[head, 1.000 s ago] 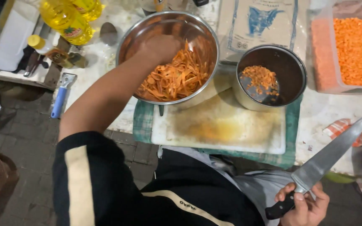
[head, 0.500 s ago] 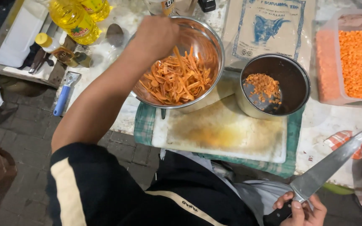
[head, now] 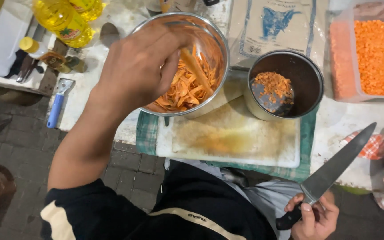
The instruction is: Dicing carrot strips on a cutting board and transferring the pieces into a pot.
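The left hand (head: 141, 66) hovers over the steel bowl (head: 210, 95) of carrot strips (head: 187, 91), fingers curled loosely with nothing clearly pinched in them. Low at the near edge, the right hand (head: 314, 218) is clenched round the black handle of a big kitchen knife (head: 338, 164), blade slanting up. On the tabletop (head: 347, 124), the bowl sits partly on the stained white cutting board (head: 232, 142), beside a small steel pot (head: 303, 89) of orange lentils.

Your left hand (head: 141, 66) hung in the upper middle of the frame, fingers curled downward and bunched, forearm bare and slanting down to a dark sleeve at lower left. Your right hand (head: 314, 218) sat at the lower right edge, fingers wrapped closed.
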